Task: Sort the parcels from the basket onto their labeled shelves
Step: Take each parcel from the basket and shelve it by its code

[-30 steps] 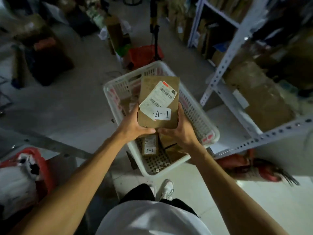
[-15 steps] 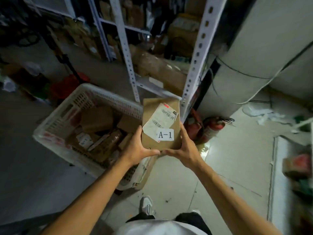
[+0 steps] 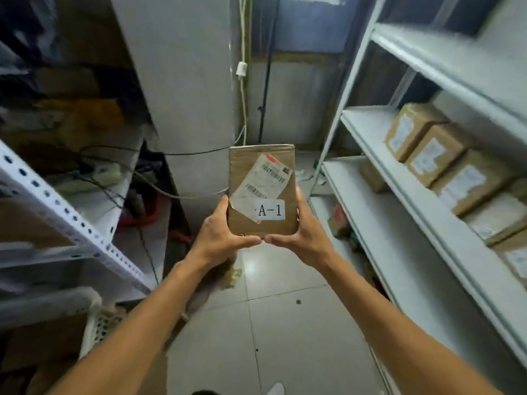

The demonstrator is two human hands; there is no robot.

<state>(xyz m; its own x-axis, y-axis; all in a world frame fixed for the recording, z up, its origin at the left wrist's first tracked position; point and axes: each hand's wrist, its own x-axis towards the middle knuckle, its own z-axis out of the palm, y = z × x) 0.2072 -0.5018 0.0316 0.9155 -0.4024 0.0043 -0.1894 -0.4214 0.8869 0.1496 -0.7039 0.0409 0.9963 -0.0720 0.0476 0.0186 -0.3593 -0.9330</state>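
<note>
A flat brown cardboard parcel [image 3: 248, 166] with a shipping label and a white "A-1" sticker is held upright at chest height in the aisle. My left hand [image 3: 219, 238] grips its lower left corner, thumb on the front. My right hand [image 3: 302, 238] grips the lower right corner. The white basket [image 3: 95, 317] shows only by its rim at the lower left. White shelves [image 3: 399, 178] stand on the right, with several brown parcels [image 3: 433, 155] on the middle level.
A second perforated white rack [image 3: 65, 215] with dark clutter and cables stands on the left. A grey pillar [image 3: 188, 81] rises straight ahead behind the parcel. Tiled floor [image 3: 273, 323] runs between the racks. Small items lie on the bottom right shelf [image 3: 339, 223].
The view has swung right, away from the basket, toward the white shelves. Both hands keep the same hold on the A-1 parcel, now raised in front of the pillar.
</note>
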